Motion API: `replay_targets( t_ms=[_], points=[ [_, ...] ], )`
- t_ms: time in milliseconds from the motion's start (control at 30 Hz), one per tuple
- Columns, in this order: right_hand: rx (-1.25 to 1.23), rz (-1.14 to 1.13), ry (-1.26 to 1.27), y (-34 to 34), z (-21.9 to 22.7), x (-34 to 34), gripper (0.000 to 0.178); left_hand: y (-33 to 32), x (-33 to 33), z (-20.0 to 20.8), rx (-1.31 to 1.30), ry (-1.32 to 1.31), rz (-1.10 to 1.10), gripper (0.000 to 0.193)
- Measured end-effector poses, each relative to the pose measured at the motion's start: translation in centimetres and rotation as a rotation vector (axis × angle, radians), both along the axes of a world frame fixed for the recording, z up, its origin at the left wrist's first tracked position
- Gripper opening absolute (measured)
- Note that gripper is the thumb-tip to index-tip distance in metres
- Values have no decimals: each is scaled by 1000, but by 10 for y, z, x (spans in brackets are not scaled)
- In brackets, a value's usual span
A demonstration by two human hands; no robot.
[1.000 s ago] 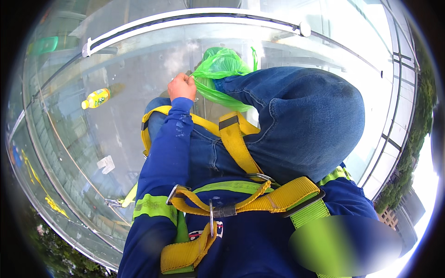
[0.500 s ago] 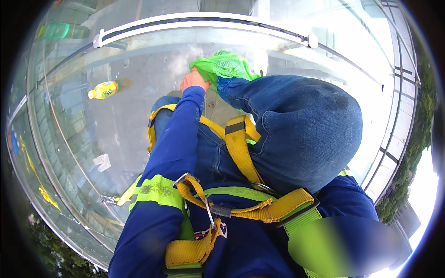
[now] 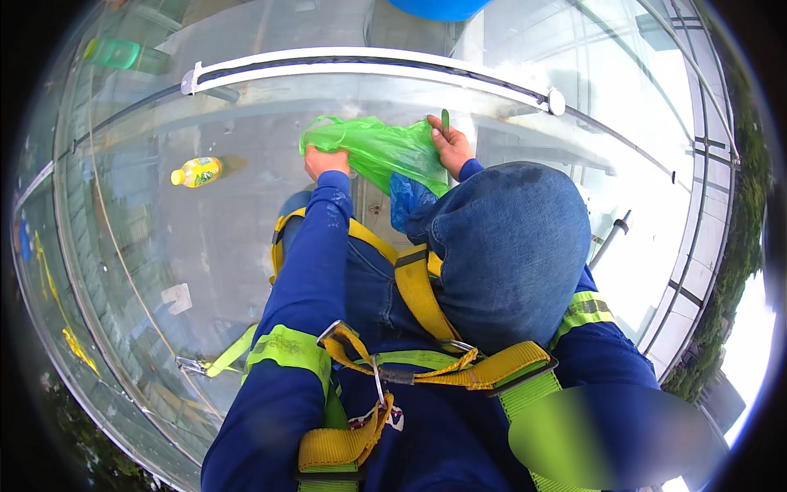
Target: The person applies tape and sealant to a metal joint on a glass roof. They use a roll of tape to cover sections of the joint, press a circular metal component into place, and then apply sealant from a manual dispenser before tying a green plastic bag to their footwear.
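Note:
A thin green plastic bag (image 3: 379, 150) is stretched between my two hands, beyond my bent right knee. My left hand (image 3: 326, 163) is closed on its left side. At the bag's right edge, my right hand (image 3: 453, 151) is closed, with its fingertips against the plastic. A slim dark-green, stick-like piece (image 3: 445, 121) stands up from these fingers; its lower part is hidden. Under the bag, crinkled blue plastic (image 3: 407, 200) shows by my right foot, like a shoe cover. The foot itself is hidden.
A yellow drink bottle (image 3: 197, 172) lies to the left, and a green bottle (image 3: 115, 53) farther off. A white rail (image 3: 369, 56) crosses ahead. A blue rounded object (image 3: 439, 6) shows at the top. A white scrap (image 3: 176, 298) and a strap hook (image 3: 193, 365) are at left.
My right hand has come into view from behind the knee. The bag, bunched up before, is now spread wider, and my left hand has moved slightly left. My right knee has shifted left.

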State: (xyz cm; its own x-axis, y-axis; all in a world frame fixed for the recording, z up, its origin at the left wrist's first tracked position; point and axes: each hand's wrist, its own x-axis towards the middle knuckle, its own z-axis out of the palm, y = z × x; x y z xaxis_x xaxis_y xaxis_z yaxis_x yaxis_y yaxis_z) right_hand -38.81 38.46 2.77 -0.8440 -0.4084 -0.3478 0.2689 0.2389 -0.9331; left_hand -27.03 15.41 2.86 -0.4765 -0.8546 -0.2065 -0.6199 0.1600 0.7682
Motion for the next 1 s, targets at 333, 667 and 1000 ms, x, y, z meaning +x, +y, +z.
replay_targets(
  t_ms=[333, 667, 1000],
  points=[
    [384, 409, 689, 33, 6, 44, 30, -29, -4, 30, -354, -128, -345, 42],
    [-111, 244, -200, -59, 57, -36, 28, -73, 82, 75, 219, 428, -133, 47],
    [190, 726, 810, -92, 196, -101, 38, -73, 132, 199, -40, 162, -152, 42]
  ],
)
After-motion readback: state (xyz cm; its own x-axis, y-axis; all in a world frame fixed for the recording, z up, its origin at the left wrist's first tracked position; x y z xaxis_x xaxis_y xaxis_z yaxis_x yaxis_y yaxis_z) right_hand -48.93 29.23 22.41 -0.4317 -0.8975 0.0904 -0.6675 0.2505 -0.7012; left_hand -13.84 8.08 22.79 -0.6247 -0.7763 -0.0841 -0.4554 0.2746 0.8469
